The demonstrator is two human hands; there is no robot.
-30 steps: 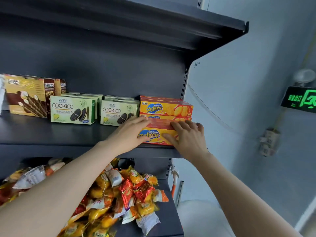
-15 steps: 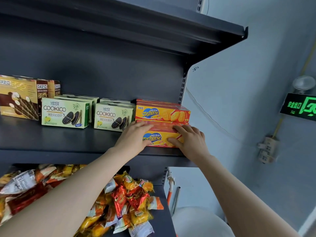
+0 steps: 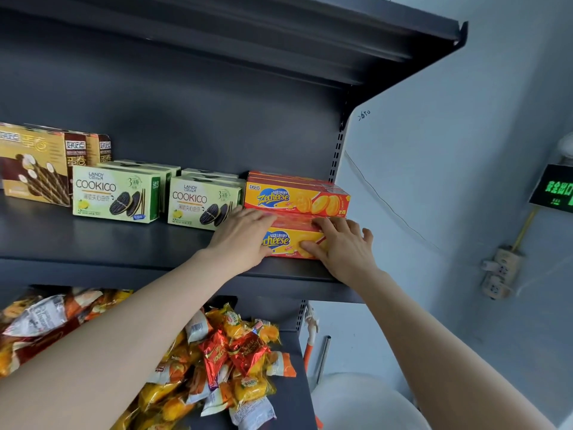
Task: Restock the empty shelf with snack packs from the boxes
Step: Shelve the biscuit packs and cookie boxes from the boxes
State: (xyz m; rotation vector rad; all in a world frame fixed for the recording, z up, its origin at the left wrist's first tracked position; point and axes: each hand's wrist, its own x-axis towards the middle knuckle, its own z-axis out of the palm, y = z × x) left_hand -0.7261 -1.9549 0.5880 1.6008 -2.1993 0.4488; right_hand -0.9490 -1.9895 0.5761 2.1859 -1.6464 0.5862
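An orange and red Zecheese box (image 3: 288, 240) lies on the dark shelf (image 3: 124, 243) near its front edge, at the right end. My left hand (image 3: 245, 237) rests flat on the box's left end with its fingers straight across the top. My right hand (image 3: 341, 246) holds the right half, fingers bent over the top edge and thumb against the front face. Directly behind stands a stack of more Zecheese boxes (image 3: 297, 198), touching or nearly touching the front one.
Two rows of green Cookico boxes (image 3: 114, 193) (image 3: 201, 201) and brown egg-roll boxes (image 3: 37, 162) fill the shelf's left. Loose snack packets (image 3: 223, 361) are heaped on the shelf below. Another shelf (image 3: 279, 35) overhangs. On the wall to the right are a green exit sign (image 3: 555, 190) and a socket (image 3: 502, 271).
Both hands have stayed on the front Zecheese box, which has slid a little back towards the stack. The camera has shifted slightly.
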